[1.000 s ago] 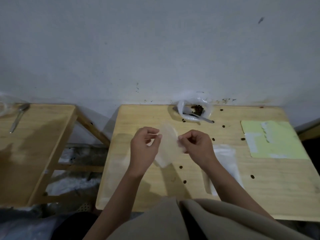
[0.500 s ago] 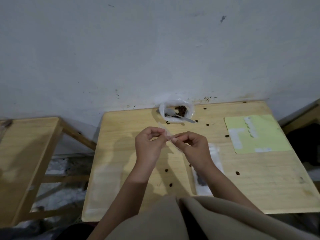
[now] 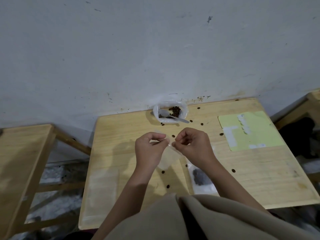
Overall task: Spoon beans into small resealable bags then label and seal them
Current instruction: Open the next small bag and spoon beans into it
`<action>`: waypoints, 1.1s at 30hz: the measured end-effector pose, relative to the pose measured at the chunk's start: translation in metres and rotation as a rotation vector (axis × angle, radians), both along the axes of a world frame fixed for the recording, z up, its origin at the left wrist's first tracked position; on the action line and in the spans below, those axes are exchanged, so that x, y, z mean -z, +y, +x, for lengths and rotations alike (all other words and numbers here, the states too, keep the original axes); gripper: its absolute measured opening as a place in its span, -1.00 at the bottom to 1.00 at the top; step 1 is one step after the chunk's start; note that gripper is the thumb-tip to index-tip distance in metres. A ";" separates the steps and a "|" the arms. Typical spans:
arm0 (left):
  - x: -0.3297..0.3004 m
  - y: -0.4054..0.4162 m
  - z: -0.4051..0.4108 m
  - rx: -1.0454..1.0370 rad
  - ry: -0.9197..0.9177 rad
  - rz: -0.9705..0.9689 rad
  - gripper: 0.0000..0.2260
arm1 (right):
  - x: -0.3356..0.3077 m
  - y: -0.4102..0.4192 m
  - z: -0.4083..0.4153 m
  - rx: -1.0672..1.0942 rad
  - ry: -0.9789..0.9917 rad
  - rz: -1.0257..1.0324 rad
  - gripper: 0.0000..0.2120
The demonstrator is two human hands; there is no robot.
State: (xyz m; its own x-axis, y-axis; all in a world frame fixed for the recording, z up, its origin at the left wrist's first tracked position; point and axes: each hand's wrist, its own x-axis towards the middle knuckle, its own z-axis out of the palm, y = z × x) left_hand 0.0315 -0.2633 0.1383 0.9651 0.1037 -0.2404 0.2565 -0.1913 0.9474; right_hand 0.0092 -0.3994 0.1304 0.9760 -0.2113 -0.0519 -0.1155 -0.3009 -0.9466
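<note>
Two hands work at the centre of the frame above a wooden bench (image 3: 259,179); the left hand (image 3: 149,149) and the right hand (image 3: 192,146) each have fingers curled and pinch the top edge of one small clear resealable bag (image 3: 167,159); the bag hangs between them, its mouth toward the top of the frame, its long axis running down and slightly leftward toward the lower centre; it looks empty. One open plastic bag of beans (image 3: 175,110) sits at the upper centre against the wall, with one spoon (image 3: 173,116) resting in it, handle pointing lower right. One filled bag (image 3: 201,179) lies flat at lower right of the hands, partly under the right forearm. One green label sheet (image 3: 256,135) lies at the right. About a dozen loose beans (image 3: 168,186) are scattered on the bench. One more clear bag (image 3: 103,187) lies flat at lower left.
</note>
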 end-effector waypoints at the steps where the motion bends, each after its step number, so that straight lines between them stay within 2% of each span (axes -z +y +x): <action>1: -0.001 0.000 0.001 0.013 -0.002 0.023 -0.86 | 0.000 0.001 0.000 0.017 -0.017 -0.009 -0.80; 10: -0.005 0.003 0.015 0.064 -0.022 0.174 -0.84 | 0.004 0.015 0.003 0.043 -0.129 -0.077 -0.66; 15: 0.000 0.000 0.003 0.161 0.018 0.166 -0.81 | 0.002 0.002 0.024 0.170 -0.223 -0.201 -0.80; 18: 0.003 0.001 0.007 0.156 -0.004 0.166 -0.83 | 0.001 -0.003 0.029 0.105 -0.165 -0.244 -0.78; 22: 0.001 0.003 0.017 0.171 -0.130 0.203 -0.82 | 0.004 -0.005 0.030 -0.034 -0.042 -0.308 -0.80; 26: 0.003 -0.003 0.014 0.202 -0.219 0.153 -0.80 | 0.001 -0.008 0.034 -0.025 0.034 -0.325 -0.90; 29: 0.006 -0.001 0.015 0.282 -0.237 0.102 -0.58 | -0.004 -0.012 0.038 0.031 0.070 -0.275 -0.84; 32: 0.019 0.003 0.021 0.450 -0.355 0.404 -0.08 | -0.010 -0.013 0.045 0.045 0.107 -0.173 -0.78; 33: 0.024 0.003 0.024 0.483 -0.369 0.504 0.01 | -0.012 -0.014 0.047 0.029 0.128 -0.151 -0.76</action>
State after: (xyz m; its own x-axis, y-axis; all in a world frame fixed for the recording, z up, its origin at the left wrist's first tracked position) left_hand 0.0552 -0.2603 0.1145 0.9394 -0.3359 0.0683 -0.2781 -0.6302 0.7249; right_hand 0.0566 -0.4129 0.1419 0.9569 -0.2541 -0.1404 -0.2425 -0.4336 -0.8679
